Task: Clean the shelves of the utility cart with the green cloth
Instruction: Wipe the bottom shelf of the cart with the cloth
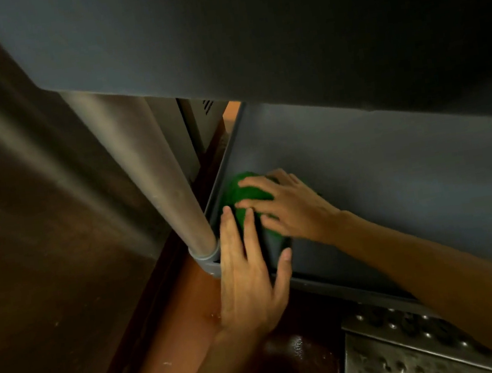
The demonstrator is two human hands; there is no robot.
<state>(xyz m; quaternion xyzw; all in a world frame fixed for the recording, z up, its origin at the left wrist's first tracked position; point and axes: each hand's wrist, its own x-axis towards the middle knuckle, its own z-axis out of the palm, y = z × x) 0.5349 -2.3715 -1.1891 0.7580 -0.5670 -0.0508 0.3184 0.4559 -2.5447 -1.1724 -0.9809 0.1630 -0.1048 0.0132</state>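
Two shelves of one grey cart (414, 95) fill the view. The upper shelf (217, 27) spans the top of the scene, seen from below, and the lower shelf (396, 197) sits beneath it, a shallow tray with a raised rim.

One brushed metal panel (23, 215) stands at left. One silver post (149, 174) runs down beside it into a grey socket at the lower shelf's near-left corner. A reddish-brown floor (187, 319) shows between the panel and the cart. One metal grate (416, 348), pierced with round holes, lies at near right.

The lower shelf holds one thing, a single green cloth (240, 191) bunched in its near-left corner, close against the left rim.

Two bare hands meet on the cloth. The left hand (247, 280) reaches in from the near side and lies across the shelf's near rim. Its fingers are straight and together with their tips on the cloth's near edge, and its thumb is splayed to the right. The right hand (291, 208) comes in from the right on a bare forearm. It presses flat on top of the cloth with fingers spread wide and nearly straight, and is slightly blurred. Neither hand curls around the cloth, which shows green between and beyond the fingers.
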